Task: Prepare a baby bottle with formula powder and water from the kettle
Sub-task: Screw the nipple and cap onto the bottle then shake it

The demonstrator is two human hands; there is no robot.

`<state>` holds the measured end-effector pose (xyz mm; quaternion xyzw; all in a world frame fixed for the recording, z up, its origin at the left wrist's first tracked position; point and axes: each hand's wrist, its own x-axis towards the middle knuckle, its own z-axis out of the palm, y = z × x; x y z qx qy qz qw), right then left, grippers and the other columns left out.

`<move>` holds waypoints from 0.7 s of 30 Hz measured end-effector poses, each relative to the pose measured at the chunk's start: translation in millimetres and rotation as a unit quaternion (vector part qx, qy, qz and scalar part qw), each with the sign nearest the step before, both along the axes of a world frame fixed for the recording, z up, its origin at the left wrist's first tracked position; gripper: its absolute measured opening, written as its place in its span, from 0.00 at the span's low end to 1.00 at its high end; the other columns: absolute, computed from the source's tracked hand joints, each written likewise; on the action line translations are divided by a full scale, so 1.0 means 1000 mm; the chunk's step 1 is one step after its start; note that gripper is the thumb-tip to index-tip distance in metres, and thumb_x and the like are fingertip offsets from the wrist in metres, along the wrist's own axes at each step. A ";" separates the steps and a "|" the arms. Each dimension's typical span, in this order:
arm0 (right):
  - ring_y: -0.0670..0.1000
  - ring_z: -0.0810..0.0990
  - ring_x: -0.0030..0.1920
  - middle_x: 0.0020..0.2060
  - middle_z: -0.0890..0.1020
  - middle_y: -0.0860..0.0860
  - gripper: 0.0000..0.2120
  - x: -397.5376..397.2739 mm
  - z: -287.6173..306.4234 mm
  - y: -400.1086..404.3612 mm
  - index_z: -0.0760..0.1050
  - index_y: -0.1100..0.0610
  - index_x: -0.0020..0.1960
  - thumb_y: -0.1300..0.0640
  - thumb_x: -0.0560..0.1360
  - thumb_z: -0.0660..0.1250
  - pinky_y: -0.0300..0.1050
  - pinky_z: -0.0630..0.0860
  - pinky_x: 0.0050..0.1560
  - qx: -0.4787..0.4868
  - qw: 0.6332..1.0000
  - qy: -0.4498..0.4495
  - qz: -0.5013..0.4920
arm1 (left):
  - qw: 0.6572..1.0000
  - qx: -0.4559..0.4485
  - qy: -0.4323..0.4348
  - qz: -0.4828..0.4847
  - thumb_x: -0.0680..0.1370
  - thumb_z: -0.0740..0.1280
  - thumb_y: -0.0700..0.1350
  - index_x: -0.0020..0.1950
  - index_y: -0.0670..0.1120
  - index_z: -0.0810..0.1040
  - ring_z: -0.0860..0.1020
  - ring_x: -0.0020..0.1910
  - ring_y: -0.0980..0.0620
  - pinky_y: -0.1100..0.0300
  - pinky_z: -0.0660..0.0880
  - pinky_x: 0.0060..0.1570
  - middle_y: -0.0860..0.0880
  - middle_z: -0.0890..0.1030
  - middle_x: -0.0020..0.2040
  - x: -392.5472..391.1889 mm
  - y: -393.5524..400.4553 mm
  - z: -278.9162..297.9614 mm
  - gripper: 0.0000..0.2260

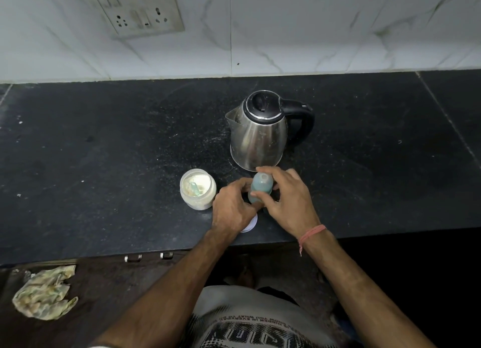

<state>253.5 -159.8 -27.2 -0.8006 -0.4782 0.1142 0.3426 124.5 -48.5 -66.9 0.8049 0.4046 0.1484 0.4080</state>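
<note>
Printed shirt fabric [250, 321] is filling the bottom edge nearest the camera, and both forearms are reaching forward from it over the black desk [104, 144]. Both hands are meeting at the baby bottle [260, 187], a pale blue-green bottle that is standing upright near the front edge of the desk, just in front of the kettle [260, 131]. Left hand [233, 207] is wrapping its grip around the lower part of the bottle, while the right hand [289, 196] is curling its grip over the top, fingers on the cap end. A red thread band [311, 234] is circling the right wrist. Just left of the hands, an open formula jar [198, 190] is sitting on the desk with pale powder and a scoop [195, 187] inside. A white round lid [251, 224] is peeking out under the left hand. A crumpled cloth [44, 293] is lying on the lower surface at the left.
</note>
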 end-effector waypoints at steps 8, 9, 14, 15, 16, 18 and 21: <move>0.48 0.79 0.56 0.59 0.84 0.42 0.30 -0.011 -0.025 -0.002 0.76 0.50 0.77 0.46 0.78 0.80 0.42 0.80 0.55 0.066 0.996 -0.047 -0.027 | 1.000 -0.002 -0.010 0.002 0.72 0.72 0.62 0.66 0.56 0.87 0.88 0.57 0.58 0.50 0.85 0.59 0.60 0.90 0.57 -0.002 -0.002 0.002 0.24; 0.48 0.79 0.57 0.62 0.84 0.43 0.30 -0.013 -0.029 -0.001 0.75 0.49 0.78 0.46 0.80 0.78 0.41 0.79 0.55 0.067 0.996 -0.043 -0.028 | 1.000 -0.001 -0.013 0.004 0.72 0.71 0.62 0.66 0.56 0.87 0.88 0.57 0.58 0.49 0.85 0.59 0.60 0.90 0.58 -0.001 -0.002 0.003 0.24; 0.51 0.79 0.64 0.71 0.81 0.46 0.27 -0.015 -0.047 0.001 0.69 0.45 0.81 0.47 0.84 0.73 0.40 0.76 0.62 0.085 0.996 -0.019 -0.020 | 1.000 -0.001 -0.012 0.012 0.73 0.70 0.60 0.65 0.57 0.87 0.88 0.57 0.59 0.50 0.85 0.59 0.61 0.90 0.57 0.000 -0.002 0.001 0.22; 0.52 0.80 0.65 0.72 0.81 0.47 0.26 -0.015 -0.050 0.001 0.69 0.45 0.81 0.46 0.84 0.70 0.42 0.77 0.63 0.091 0.996 -0.020 -0.019 | 1.000 -0.001 -0.011 0.012 0.73 0.70 0.59 0.65 0.57 0.87 0.87 0.56 0.59 0.50 0.85 0.59 0.61 0.90 0.56 0.000 -0.002 0.001 0.22; 0.53 0.80 0.66 0.72 0.81 0.49 0.25 -0.015 -0.054 0.001 0.68 0.45 0.81 0.44 0.85 0.68 0.46 0.79 0.64 0.096 0.995 -0.023 -0.017 | 1.000 0.001 -0.010 0.012 0.73 0.70 0.59 0.65 0.57 0.87 0.87 0.56 0.60 0.50 0.85 0.58 0.61 0.90 0.56 0.000 -0.002 0.000 0.21; 0.55 0.81 0.66 0.72 0.81 0.51 0.25 -0.015 -0.058 0.003 0.67 0.45 0.81 0.39 0.87 0.62 0.56 0.82 0.64 0.101 0.994 -0.028 -0.011 | 1.000 0.004 -0.009 0.006 0.74 0.70 0.58 0.66 0.57 0.87 0.87 0.56 0.60 0.50 0.85 0.58 0.61 0.90 0.56 0.000 -0.001 0.001 0.21; 0.57 0.82 0.65 0.70 0.81 0.53 0.25 -0.012 -0.059 0.005 0.65 0.44 0.81 0.38 0.87 0.61 0.61 0.84 0.59 0.095 0.995 -0.038 -0.004 | 1.000 0.008 -0.003 -0.004 0.74 0.70 0.57 0.66 0.57 0.87 0.87 0.57 0.59 0.49 0.85 0.58 0.60 0.90 0.57 -0.001 0.000 0.002 0.20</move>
